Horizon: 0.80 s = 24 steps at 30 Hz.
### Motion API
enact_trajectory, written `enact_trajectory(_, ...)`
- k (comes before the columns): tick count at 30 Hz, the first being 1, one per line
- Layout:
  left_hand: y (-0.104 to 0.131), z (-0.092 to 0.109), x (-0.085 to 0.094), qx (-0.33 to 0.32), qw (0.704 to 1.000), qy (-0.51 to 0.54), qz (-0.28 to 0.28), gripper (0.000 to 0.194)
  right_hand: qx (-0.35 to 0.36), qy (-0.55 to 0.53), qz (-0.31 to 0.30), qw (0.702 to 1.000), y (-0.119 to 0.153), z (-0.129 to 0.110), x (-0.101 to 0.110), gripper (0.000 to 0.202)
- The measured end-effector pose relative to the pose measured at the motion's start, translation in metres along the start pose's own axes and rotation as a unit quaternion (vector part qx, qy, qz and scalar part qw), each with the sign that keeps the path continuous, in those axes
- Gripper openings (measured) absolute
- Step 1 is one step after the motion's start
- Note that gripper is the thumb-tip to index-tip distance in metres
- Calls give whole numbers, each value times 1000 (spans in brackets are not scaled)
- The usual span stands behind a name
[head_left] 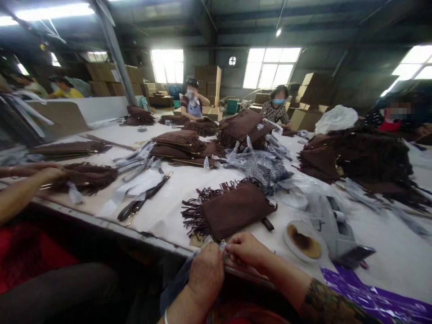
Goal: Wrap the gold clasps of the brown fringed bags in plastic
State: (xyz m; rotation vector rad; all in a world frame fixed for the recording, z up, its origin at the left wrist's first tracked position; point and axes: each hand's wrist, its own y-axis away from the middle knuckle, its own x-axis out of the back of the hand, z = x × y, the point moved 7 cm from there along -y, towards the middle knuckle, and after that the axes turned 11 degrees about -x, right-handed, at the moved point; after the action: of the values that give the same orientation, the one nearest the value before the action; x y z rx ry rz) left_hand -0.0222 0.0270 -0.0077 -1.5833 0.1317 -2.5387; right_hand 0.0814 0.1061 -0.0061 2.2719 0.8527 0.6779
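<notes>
At near edge of table [172,213]: left hand [206,267], right hand [248,249] pinching pale plastic wrapping [222,245]; flat brown fringed pouch [236,209] just beyond, long axis slanting away rightward, right hand nearer.

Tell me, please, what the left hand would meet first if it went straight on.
Beyond the plastic it holds, the left hand would probably meet the near edge of the brown fringed pouch; depth is unclear.

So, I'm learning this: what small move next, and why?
Perhaps gently tug the clear plastic with the right hand while the left hand steadies it: plastic pokes from the left fist, and the right hand pinches close beside it.
</notes>
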Motion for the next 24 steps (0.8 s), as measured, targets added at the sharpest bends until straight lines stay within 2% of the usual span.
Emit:
enact_trajectory(2, -3, -3, 4, 4, 999, 51, 18, 31, 9, -47, -17, 999, 5, 4, -1, 18)
enact_trajectory(4, -7, -4, 7, 24, 989, 139, 33, 33, 16, -70, -6, 997, 7, 7, -1, 17)
enact_trajectory(6, -10, -6, 3, 75, 957, 280, 29, 36, 21, -78, 7, 997, 9, 8, -1, 19)
enact_trajectory(7, -9, -6, -3, 117, 923, 366, 15, 36, 21, -81, 11, 996, 9, 8, -2, 20)
enact_trajectory(8, -8, -4, -10, 163, 878, 450, -3, 37, 22, -85, 15, 996, 10, 8, -3, 20)
enact_trajectory(11, 1, 6, -26, 282, 721, 632, -41, 34, 28, -115, 15, 993, 11, 7, -5, 18)
enact_trajectory(13, 6, 12, -28, 337, 634, 695, -50, 30, 39, -135, 27, 990, 10, 6, -4, 15)
enact_trajectory(16, 9, 21, -26, 399, 507, 761, -66, 35, 54, -146, 38, 987, 7, 5, -4, 11)
enact_trajectory(18, 9, 26, -23, 414, 449, 789, -70, 37, 37, -141, 23, 989, 2, 9, -7, 13)
enact_trajectory(19, 9, 28, -22, 415, 435, 796, -69, 37, 29, -127, 27, 991, 0, 11, -6, 14)
enact_trajectory(20, 10, 28, -22, 416, 434, 796, -67, 37, 33, -104, 46, 993, 0, 13, -2, 14)
enact_trajectory(21, 11, 28, -22, 415, 447, 790, -62, 36, 52, -76, 80, 993, 1, 13, 5, 14)
enact_trajectory(22, 12, 26, -23, 409, 475, 777, -55, 35, 83, -47, 124, 988, 5, 13, 12, 13)
enact_trajectory(24, 14, 21, -27, 382, 558, 736, -39, 32, 146, -6, 205, 968, 16, 10, 26, 16)
